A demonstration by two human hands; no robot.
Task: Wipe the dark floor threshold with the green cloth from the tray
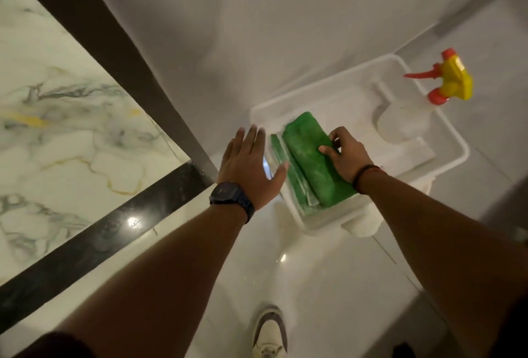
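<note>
A folded green cloth (310, 157) lies in a white tray (445, 134) on the floor by the wall. My right hand (347, 157) rests on the cloth's right side with fingers curled onto it. A second green item (288, 177), flat and in a clear wrapper, lies just left of the cloth. My left hand (251, 163) hovers flat with spread fingers at the tray's left edge, holding nothing. The dark floor threshold (94, 240) runs diagonally across the floor at the left, between the marble and the white tiles.
A spray bottle with a yellow and red trigger head (448, 79) stands at the tray's far right corner. A dark door frame (108, 43) rises from the threshold's end. My shoe (270, 332) is on the white tiles below. Veined marble floor (51, 117) lies left.
</note>
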